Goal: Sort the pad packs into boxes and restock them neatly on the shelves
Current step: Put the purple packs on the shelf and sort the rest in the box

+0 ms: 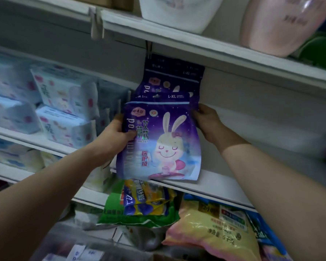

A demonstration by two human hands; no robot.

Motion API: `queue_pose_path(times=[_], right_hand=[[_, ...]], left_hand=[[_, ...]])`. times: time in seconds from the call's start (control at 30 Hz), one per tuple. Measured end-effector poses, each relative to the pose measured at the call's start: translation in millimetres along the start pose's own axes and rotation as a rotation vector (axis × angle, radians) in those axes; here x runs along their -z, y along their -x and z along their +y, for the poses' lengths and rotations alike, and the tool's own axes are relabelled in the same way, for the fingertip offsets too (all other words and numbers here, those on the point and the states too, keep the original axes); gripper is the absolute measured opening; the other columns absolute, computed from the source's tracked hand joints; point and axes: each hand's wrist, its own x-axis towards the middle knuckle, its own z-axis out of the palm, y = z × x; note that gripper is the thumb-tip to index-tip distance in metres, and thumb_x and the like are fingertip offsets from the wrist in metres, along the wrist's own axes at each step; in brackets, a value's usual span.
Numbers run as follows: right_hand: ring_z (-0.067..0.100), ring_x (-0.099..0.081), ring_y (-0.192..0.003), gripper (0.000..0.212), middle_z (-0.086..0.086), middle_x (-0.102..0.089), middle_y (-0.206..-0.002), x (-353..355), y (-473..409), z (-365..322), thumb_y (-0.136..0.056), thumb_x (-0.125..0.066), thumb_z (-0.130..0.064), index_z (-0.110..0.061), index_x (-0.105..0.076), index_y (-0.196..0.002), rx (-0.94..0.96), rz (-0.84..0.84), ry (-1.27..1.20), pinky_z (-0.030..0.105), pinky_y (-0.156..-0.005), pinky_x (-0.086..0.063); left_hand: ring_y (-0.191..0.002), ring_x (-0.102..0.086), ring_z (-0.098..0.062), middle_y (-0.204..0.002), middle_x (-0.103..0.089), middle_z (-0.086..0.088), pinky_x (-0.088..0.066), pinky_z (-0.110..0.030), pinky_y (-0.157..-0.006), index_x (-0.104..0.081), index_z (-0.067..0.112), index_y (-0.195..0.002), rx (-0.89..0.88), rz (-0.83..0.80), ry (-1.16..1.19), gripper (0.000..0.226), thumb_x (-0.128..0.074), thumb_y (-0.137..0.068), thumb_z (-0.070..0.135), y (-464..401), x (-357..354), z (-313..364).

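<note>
Purple pad pack upright, long axis vertical, bottom edge at lip of shelf. Left hand grips its left edge; right hand holds right edge (fingers hidden behind). Second purple pack directly behind, deeper in.

Both arms reach up; left hand and right hand each curl in a grip

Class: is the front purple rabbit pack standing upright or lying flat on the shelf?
Upright: the purple rabbit pack stands with its rabbit print vertical, size strip on top.
</note>
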Motion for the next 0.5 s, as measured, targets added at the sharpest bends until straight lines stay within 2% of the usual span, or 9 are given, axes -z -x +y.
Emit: queue_pose_path(times=[0.03, 0.1, 0.2, 0.27, 0.37, 0.43, 0.5], right_hand=[[0.025, -0.067, -0.098, 0.018, 0.012, -0.071, -0.11, 3.7, 0.5, 2.5, -0.098, -0.058, -0.015, -0.01, -0.067, -0.113, -0.012, 0.004, -0.011, 0.045, -0.1, -0.052], [0.022, -0.064, -0.097, 0.023, 0.011, -0.07, -0.111, 9.7, 4.7, 4.8, -0.102, -0.051, -0.02, -0.008, -0.066, -0.115, -0.026, 0.043, -0.097, 0.041, -0.1, -0.052], [0.015, -0.06, -0.09, 0.025, 0.004, -0.066, -0.101, 13.6, 22.3, 6.4, -0.102, -0.049, -0.037, -0.017, -0.06, -0.111, -0.028, 0.124, -0.1, 0.03, -0.084, -0.05], [0.011, -0.06, -0.086, 0.035, 0.001, -0.064, -0.101, 10.8, 36.6, 15.6, -0.092, -0.063, -0.043, -0.02, -0.054, -0.115, -0.047, 0.096, -0.037, 0.026, -0.078, -0.049], [0.013, -0.066, -0.094, 0.064, 0.001, -0.066, -0.11, 1.4, 50.6, 37.2, -0.072, -0.087, -0.029, -0.027, -0.044, -0.12, -0.03, 0.034, 0.141, 0.027, -0.081, -0.054], [0.016, -0.064, -0.104, 0.071, -0.004, -0.065, -0.118, -5.8, 55.3, 45.0, -0.069, -0.09, -0.029, -0.027, -0.043, -0.123, -0.004, 0.06, 0.251, 0.032, -0.088, -0.052], [0.021, -0.062, -0.107, 0.07, -0.001, -0.064, -0.12, -11.6, 57.5, 46.7, -0.072, -0.087, -0.03, -0.02, -0.043, -0.126, -0.009, 0.124, 0.334, 0.033, -0.089, -0.05]], left_hand=[[-0.084, -0.062, -0.011, -0.098, -0.064, 0.0, -0.049, -0.025, -0.07, -0.045, 0.015, -0.119, -0.022, 0.016, -0.035, 0.031, -0.056, -0.093, -0.001, -4.1, -2.4, 4.6], [-0.089, -0.061, -0.016, -0.1, -0.062, -0.001, -0.046, -0.028, -0.076, -0.045, 0.015, -0.121, -0.077, 0.055, -0.118, 0.032, -0.056, -0.094, 0.003, -14.6, -7.0, 14.3], [-0.1, -0.06, -0.024, -0.11, -0.06, -0.006, -0.042, -0.031, -0.08, -0.043, 0.012, -0.129, -0.137, 0.112, -0.224, 0.039, -0.057, -0.094, 0.008, -36.5, -15.0, 25.1], [-0.111, -0.057, -0.031, -0.122, -0.059, -0.013, -0.037, -0.029, -0.079, -0.043, 0.01, -0.133, -0.165, 0.184, -0.345, 0.043, -0.057, -0.093, 0.008, -51.9, -20.8, 29.5], [-0.115, -0.056, -0.033, -0.128, -0.058, -0.015, -0.036, -0.028, -0.079, -0.041, 0.01, -0.135, -0.247, 0.235, -0.418, 0.048, -0.06, -0.091, 0.007, -67.4, -27.1, 29.4], [-0.123, -0.049, -0.035, -0.138, -0.047, -0.016, -0.04, -0.034, -0.092, -0.037, 0.019, -0.142, -0.307, 0.261, -0.478, 0.066, -0.068, -0.085, 0.009, -68.6, -31.4, 24.5], [-0.137, -0.031, -0.04, -0.151, -0.027, -0.017, -0.03, -0.044, -0.111, -0.023, 0.024, -0.152, -0.337, 0.277, -0.674, 0.093, -0.077, -0.077, 0.015, -62.4, -36.4, 12.4]])
